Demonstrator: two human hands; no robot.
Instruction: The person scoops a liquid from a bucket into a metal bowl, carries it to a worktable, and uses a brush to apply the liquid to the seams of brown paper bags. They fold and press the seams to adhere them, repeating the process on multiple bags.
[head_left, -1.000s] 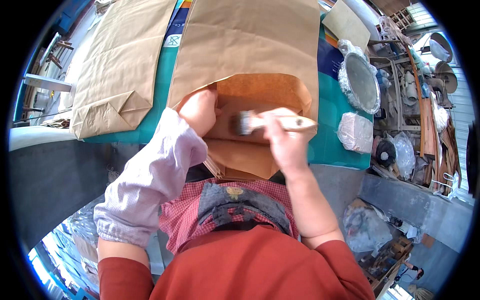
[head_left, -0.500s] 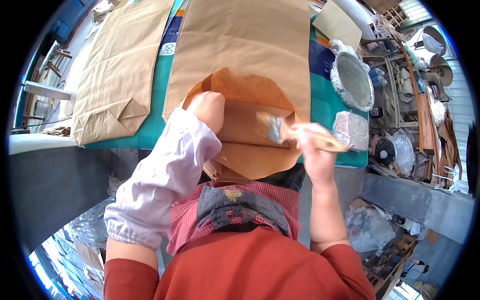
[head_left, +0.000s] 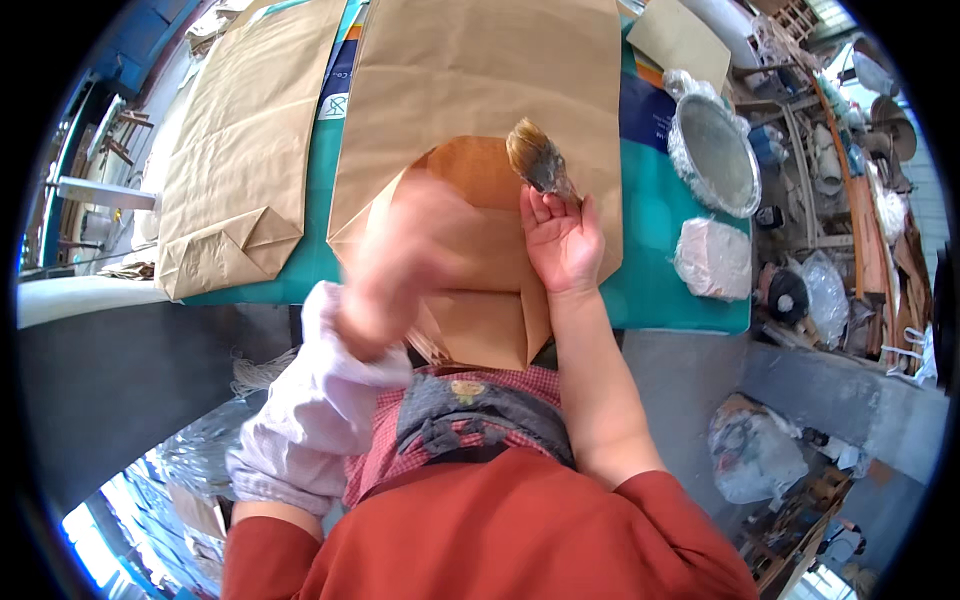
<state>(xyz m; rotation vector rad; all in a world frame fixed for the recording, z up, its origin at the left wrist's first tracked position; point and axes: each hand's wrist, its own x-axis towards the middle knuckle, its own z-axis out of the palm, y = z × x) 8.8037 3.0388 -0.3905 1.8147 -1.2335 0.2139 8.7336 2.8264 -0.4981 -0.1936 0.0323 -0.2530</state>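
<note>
A large brown paper bag (head_left: 480,80) lies on a stack before me, its near end partly opened out and folded, with a darker orange-brown patch (head_left: 470,170) inside the fold. My left hand (head_left: 405,265), smeared by motion, is over the left side of that end; its fingers cannot be made out. At the right side of the fold, my right hand (head_left: 565,245) is turned palm up and closed on a paintbrush (head_left: 540,160), bristles pointing away from me. The brush's handle is hidden by the hand.
A finished-looking bag with a folded bottom (head_left: 230,250) lies at the left on the green table cover (head_left: 650,290). At right are a plastic-wrapped bowl (head_left: 715,155), a wrapped pale block (head_left: 713,258) and a flat beige board (head_left: 680,45). Cluttered shelving (head_left: 830,190) stands beyond.
The right hand has swung the brush up and left, out of the opening, and turned palm up. My left hand has come out of the fold toward me, and the near flap has folded inward.
</note>
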